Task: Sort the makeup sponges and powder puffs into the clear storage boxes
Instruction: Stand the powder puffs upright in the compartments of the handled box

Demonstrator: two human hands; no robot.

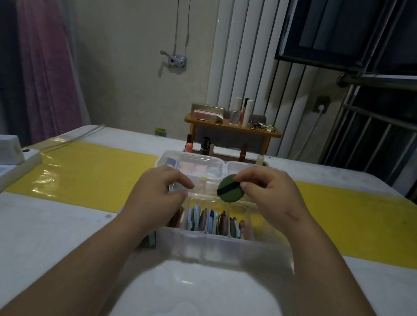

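Green powder puff [228, 196] looks soft and light, best held by its edge. Right grip [270, 197] pinches it just above the near clear box [219, 248]. Left grip [155, 193] curls beside that box; holding or not, I cannot tell.

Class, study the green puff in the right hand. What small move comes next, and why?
Probably lower the green puff on edge into the near clear box, toward its emptier right end. The right hand holds it over the boxes; other puffs stand in a row in the near one; the far box holds pink sponges.
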